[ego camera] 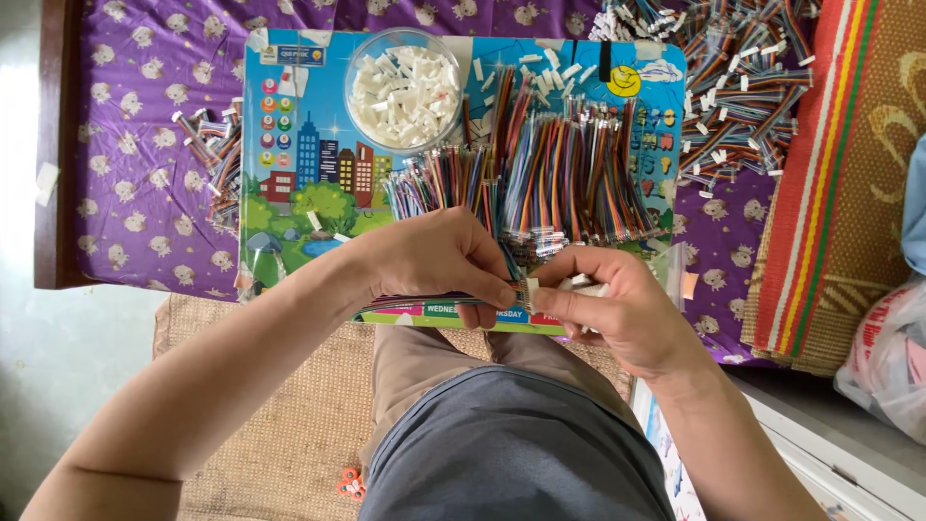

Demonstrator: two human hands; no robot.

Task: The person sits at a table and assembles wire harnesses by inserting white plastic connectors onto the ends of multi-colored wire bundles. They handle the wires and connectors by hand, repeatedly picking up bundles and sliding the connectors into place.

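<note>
My left hand (439,260) pinches a flat strip of multicoloured ribbon wires (415,302) at its end, over the near edge of a colourful picture board (289,145). My right hand (603,299) holds small white plastic connectors (585,285) and presses one against the wire ends between the two hands. Just beyond the hands, a large heap of multicoloured wire bundles (550,174) lies on the board. A round clear bowl of white connectors (405,92) stands at the board's far side.
Finished wire pieces with white ends are piled at the far right (743,87) and a smaller pile at the left (217,154), on a purple patterned cloth (135,145). A striped woven mat (830,183) lies on the right, a plastic bag (892,357) beside it.
</note>
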